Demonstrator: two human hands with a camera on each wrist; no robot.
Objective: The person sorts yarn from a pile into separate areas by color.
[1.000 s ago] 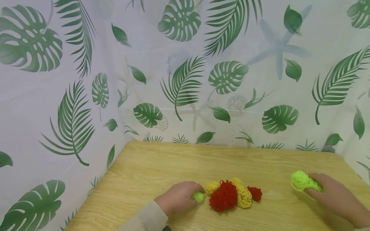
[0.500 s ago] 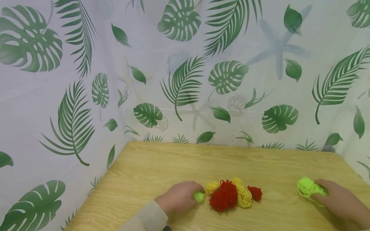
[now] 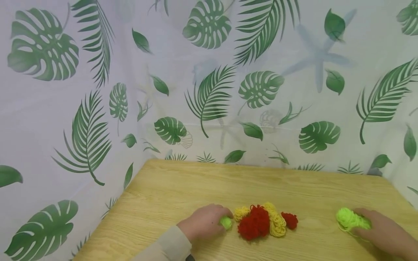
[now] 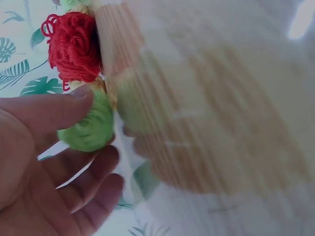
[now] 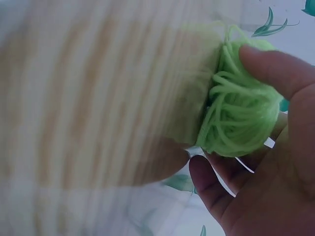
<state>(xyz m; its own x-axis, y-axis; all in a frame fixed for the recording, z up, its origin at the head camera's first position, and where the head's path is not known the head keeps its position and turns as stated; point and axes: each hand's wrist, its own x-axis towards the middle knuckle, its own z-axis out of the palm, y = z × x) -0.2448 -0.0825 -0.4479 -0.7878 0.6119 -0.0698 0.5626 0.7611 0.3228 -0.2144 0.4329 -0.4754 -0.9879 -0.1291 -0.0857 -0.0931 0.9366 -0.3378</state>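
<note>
My left hand (image 3: pixel 206 222) pinches a small light-green ball of yarn (image 4: pixel 93 125) between thumb and fingers, low on the wooden table. Right beside it lies a red clump of yarn (image 3: pixel 254 223), which also shows above the thumb in the left wrist view. Over at the right, my right hand (image 3: pixel 385 228) grips a bigger neon-green bundle of yarn (image 5: pixel 241 103), its loops bulging out past the thumb. A loose strand trails from this bundle. In the right wrist view it sits right at the tabletop.
Between the hands, a small yellow bundle (image 3: pixel 241 213), a longer yellow twisted skein (image 3: pixel 277 224) and a small red bundle (image 3: pixel 289 220) lie in a row with the red clump. Behind the wooden table (image 3: pixel 196 181) hangs a leaf-print cloth (image 3: pixel 215 145).
My right hand has lowered the neon-green yarn bundle toward the tabletop, nearer to me and slightly right. The left hand keeps its place on the small green ball. The head view has shifted slightly.
</note>
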